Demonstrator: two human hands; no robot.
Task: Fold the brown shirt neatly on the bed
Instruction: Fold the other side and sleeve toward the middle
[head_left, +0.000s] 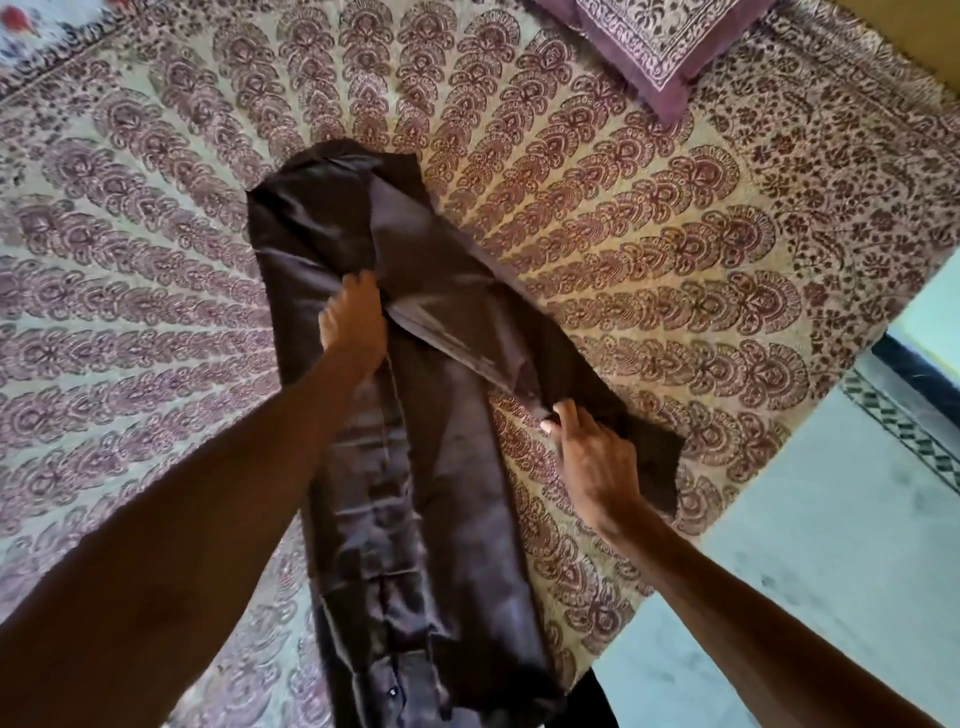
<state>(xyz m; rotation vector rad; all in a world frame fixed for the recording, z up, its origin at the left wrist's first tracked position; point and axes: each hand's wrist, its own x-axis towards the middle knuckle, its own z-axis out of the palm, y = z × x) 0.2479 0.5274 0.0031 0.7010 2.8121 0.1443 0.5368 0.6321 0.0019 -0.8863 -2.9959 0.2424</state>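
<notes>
The brown shirt (415, 519) lies lengthwise down the middle of the bed (156, 260), glossy, folded into a long narrow strip with its button line facing up. One sleeve runs diagonally from the shirt's upper part to the right, towards the bed's edge. My left hand (353, 327) presses and pinches the cloth where the sleeve meets the body. My right hand (592, 457) grips the sleeve near its cuff end, slightly lifted off the bedcover.
The bedcover is cream with a dark red fan print. A purple patterned pillow (649, 47) lies at the far right. The bed's right edge drops to a pale floor (831, 545) with a dark tiled border.
</notes>
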